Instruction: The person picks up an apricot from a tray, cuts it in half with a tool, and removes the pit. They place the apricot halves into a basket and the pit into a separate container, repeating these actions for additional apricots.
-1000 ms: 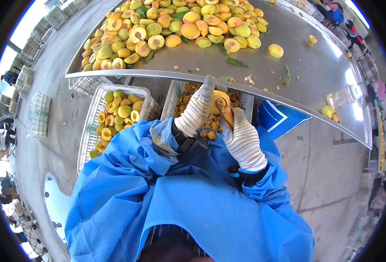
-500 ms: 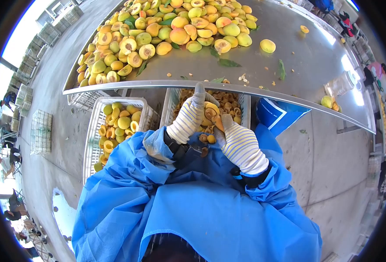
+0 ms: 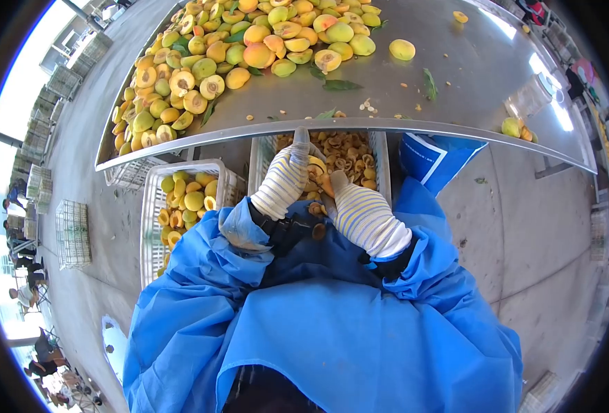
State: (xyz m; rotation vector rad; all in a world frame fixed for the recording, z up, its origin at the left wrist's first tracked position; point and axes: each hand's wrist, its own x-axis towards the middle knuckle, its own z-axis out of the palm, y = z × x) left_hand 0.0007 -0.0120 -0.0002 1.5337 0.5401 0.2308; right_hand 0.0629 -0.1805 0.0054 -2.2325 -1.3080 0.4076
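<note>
- Left hand, in a striped glove: closed around a yellow fruit piece, one digit pointing up toward the worktop edge.
- Right hand, in a matching glove: clamped on a small tool with an orange-brown handle; its working end is at the fruit piece, partly hidden by the fingers.
- The two hands: close together, the fruit piece between them.
- Brown scraps: just below the fruit piece, between the hands; exact form too small to tell.
- Blue sleeves and gown: behind the hands, covering arms and lap.
- Middle crate, pale: below and beyond the hands, holding many brown and orange scraps.
- Left crate, white: to the left of the hands, holding yellow-green fruit, many pieces cut open.
- Blue bag, with white marking: right of the middle crate.
- Worktop, metal: beyond the hands, its raised edge nearest them.
- Fruit pile: on the worktop, ahead and to the left, halves showing cut faces, some green leaves among them.
- Single fruit: right of the pile, apart from it.
- Clear container: far right on the worktop, lying tilted, a few fruits near it.
</note>
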